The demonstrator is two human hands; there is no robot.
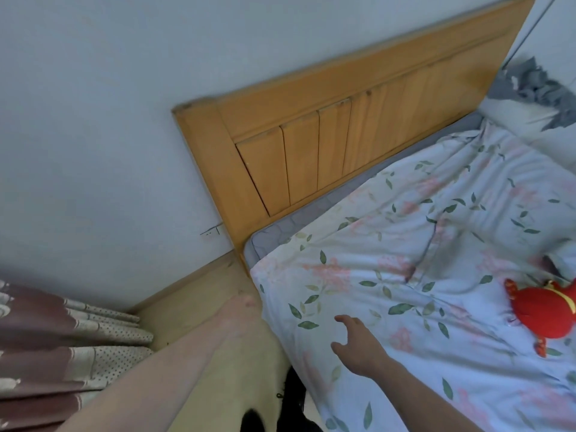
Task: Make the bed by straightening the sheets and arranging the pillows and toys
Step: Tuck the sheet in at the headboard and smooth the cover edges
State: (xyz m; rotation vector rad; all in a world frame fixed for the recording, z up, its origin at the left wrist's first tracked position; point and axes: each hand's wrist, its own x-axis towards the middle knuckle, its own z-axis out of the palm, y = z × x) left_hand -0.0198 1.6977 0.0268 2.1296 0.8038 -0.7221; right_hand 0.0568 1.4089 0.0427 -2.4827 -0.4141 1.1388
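Floor strip btwn wall and bed edge is narrow; curtain crowds it on the left, dark items on the floor near the bed's side at the bottom, and the left arm fills most of that gap w/ the left hand down by the sheet's corner. Headboard blocks the far end, w/ only a thin band of grey mattress showing btwn it and the floral sheet. Over the sheet there's wide room around the right hand, except the red toy at the right edge and the grey-white bedding heaped in the far right corner.
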